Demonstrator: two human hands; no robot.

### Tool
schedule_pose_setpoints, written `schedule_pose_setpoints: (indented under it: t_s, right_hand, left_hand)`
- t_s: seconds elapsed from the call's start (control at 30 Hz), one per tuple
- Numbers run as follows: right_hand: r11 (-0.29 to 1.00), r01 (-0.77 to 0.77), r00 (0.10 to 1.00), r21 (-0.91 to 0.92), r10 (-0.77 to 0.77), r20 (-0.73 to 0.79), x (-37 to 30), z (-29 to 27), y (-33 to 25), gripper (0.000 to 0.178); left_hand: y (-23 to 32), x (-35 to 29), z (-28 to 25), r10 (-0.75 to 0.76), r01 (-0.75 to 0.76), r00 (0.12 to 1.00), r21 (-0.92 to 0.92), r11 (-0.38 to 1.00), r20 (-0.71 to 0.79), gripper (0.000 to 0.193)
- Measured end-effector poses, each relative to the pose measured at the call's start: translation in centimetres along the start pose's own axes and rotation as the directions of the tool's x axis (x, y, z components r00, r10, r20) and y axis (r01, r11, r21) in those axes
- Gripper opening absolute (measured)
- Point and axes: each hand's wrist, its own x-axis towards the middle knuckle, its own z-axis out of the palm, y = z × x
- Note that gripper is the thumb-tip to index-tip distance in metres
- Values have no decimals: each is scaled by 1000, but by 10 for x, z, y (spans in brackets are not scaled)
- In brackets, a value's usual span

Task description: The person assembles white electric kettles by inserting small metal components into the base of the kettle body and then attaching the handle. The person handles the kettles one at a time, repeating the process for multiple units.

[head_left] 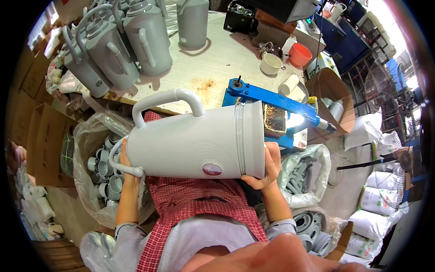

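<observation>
A large light-grey plastic thermos jug casing [195, 145] lies on its side across my front, held up off the table. It has a long arched handle along its upper side, a looped handle at its left end and a round dark-red badge. My left hand [124, 159] grips the left end by the looped handle; most of its fingers are hidden behind the casing. My right hand [268, 167] is closed round the wide, ribbed right end, thumb on the near side. Just beyond that end stands a blue metal fixture [272, 106] with a bright lamp glare on it.
Several grey jug casings [147, 45] stand on the white table [199, 68] at the back left. A cream cup [271, 64] and an orange bowl [300, 55] sit at the back right. Bags of grey parts flank me: rings [105, 168] on the left, handles [299, 177] on the right.
</observation>
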Motion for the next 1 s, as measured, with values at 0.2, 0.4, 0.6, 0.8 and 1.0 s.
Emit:
schedule_pose_setpoints:
  t_s: [0.2, 0.4, 0.6, 0.8, 1.0]
  right_hand:
    - [996, -73, 997, 53, 73, 20, -10, -1, -2, 87]
    - [956, -226, 968, 185, 241, -65, -12, 11, -3, 79]
    - [28, -749, 304, 662, 902, 306, -54, 44, 26, 56]
    - [617, -667, 694, 418, 719, 45, -41, 36, 14, 61]
    - [364, -771, 520, 523, 833, 186, -18, 33, 11, 53]
  left_hand:
    - [20, -8, 1, 195, -195, 980, -21, 981, 28, 47]
    - [38, -20, -18, 348, -348, 937, 96, 933, 19, 47]
    - [59, -32, -25, 536, -548, 836, 176, 817, 115, 51]
    - [53, -19, -5, 438, -429, 899, 205, 880, 0, 50]
    - [55, -20, 1, 417, -400, 906, 184, 898, -68, 49]
